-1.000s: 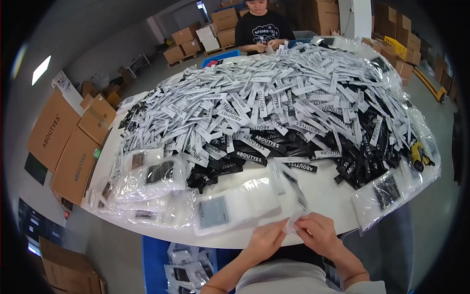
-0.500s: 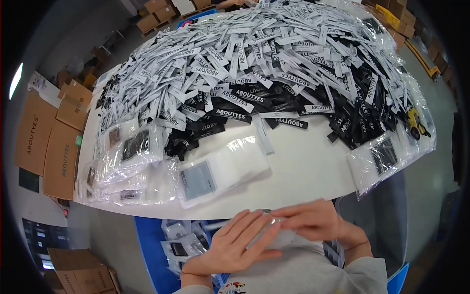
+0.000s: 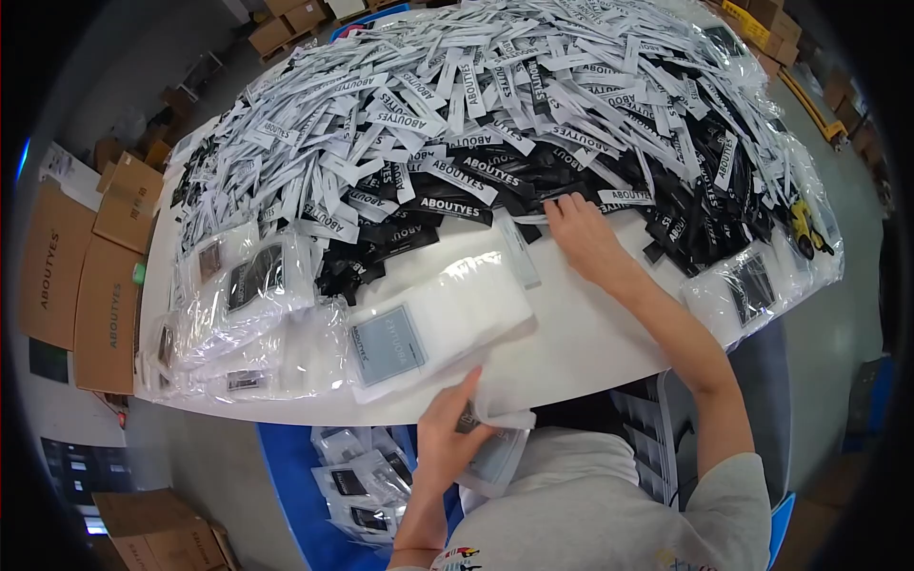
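Note:
My left hand (image 3: 446,433) is closed on a clear plastic bag (image 3: 500,463) with a grey printed panel, just off the table's front edge. The bag's upper edge bends open. My right hand (image 3: 579,233) stretches forward over the table to the front of the pile. Its fingers are bent down and pinch at a narrow packet (image 3: 529,220) among the black and white ones; the fingertips are partly hidden. Between my hands lies a stack of frosted plastic bags (image 3: 457,314), the top one with a grey panel.
A big heap of slim white and black packets (image 3: 409,119) covers the table's far side. Clear wrapped bundles (image 3: 252,285) sit at the left, another (image 3: 747,290) at the right by a yellow-handled tool (image 3: 807,231). Below stands a blue bin (image 3: 286,485) with filled bags (image 3: 357,481). Cardboard boxes (image 3: 105,314) stand left.
My hands were together over a clear bag at my body. Now my right hand has gone forward to the heap, while my left hand keeps the bag near the table edge.

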The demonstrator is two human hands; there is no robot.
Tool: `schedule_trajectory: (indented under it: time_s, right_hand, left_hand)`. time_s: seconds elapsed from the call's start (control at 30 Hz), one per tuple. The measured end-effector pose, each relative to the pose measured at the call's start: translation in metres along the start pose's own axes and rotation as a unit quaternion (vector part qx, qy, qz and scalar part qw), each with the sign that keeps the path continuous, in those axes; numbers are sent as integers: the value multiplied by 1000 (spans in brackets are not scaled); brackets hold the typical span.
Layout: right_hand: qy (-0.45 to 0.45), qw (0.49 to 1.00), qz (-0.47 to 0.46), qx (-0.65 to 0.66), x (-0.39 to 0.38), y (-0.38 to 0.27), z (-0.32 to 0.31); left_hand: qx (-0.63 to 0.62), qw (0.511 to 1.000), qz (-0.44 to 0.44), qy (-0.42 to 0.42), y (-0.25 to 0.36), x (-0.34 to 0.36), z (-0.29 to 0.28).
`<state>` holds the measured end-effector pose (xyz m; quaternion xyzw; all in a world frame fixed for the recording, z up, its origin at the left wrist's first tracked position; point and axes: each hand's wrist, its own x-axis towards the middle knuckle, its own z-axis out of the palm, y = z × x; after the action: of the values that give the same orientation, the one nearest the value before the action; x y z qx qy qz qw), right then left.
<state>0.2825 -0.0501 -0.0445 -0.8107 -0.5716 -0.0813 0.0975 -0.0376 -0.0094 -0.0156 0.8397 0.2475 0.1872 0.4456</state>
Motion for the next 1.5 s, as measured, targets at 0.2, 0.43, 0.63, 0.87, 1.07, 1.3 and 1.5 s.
schedule_trajectory:
  time_s: [0.2,0.43,0.63,0.87,1.07,1.3,1.5]
  right_hand:
    - [53,975,103,190,-26,14,-6]
    - [209,766,202,574,-47,-11,-26]
    - [279,668,223,653,-74,-21,-40]
    - [189,379,48,905,-77,-93,-111]
    - [97,662,-22,743,-86,-117,-53]
    - [-100,649,117,745,-118,-113,-56]
    - [-320,798,-33,509,-132,-98,-39]
  left_hand:
    - [-313,937,-156,30,-36,5,-3]
    - [-405,898,-176,0,-16,8,-4]
    - [-311,949,19,-58,26,6,-19]
    - [28,999,30,7,20,22,2]
    - [112,987,94,58,16,22,8]
    - [152,966,202,55,9,15,-3]
    - [194,940,281,-13,13,20,-7]
